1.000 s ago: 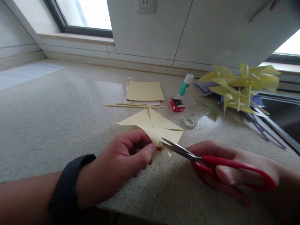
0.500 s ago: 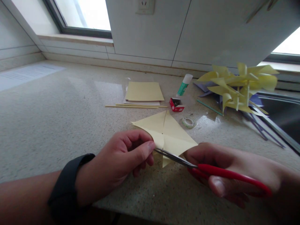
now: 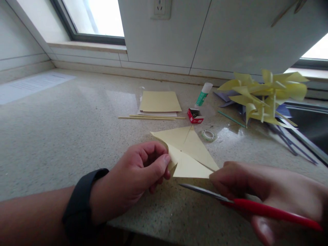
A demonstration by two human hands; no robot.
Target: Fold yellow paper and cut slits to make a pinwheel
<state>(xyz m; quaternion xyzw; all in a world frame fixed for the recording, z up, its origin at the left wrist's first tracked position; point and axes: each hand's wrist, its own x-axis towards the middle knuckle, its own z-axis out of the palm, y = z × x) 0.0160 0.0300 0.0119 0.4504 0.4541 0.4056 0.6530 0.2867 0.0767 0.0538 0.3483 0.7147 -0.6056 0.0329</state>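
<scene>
Paper square (image 3: 188, 153), pale yellow, pinched at its near-left edge in left hand (image 3: 133, 179) just above worktop (image 3: 64, 136); diagonal slits already cut. Red scissors (image 3: 246, 206) clamped in right hand (image 3: 269, 191), blades together, just clear of sheet. Curling and pinning judged outstanding; finished pinwheels (image 3: 263, 97) beyond.

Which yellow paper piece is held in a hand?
The cut pale-yellow paper square, pinched by the left hand beside the red-handled scissors. The flat yellow paper stack and folded yellow paper pinwheels lie untouched farther back.
</scene>
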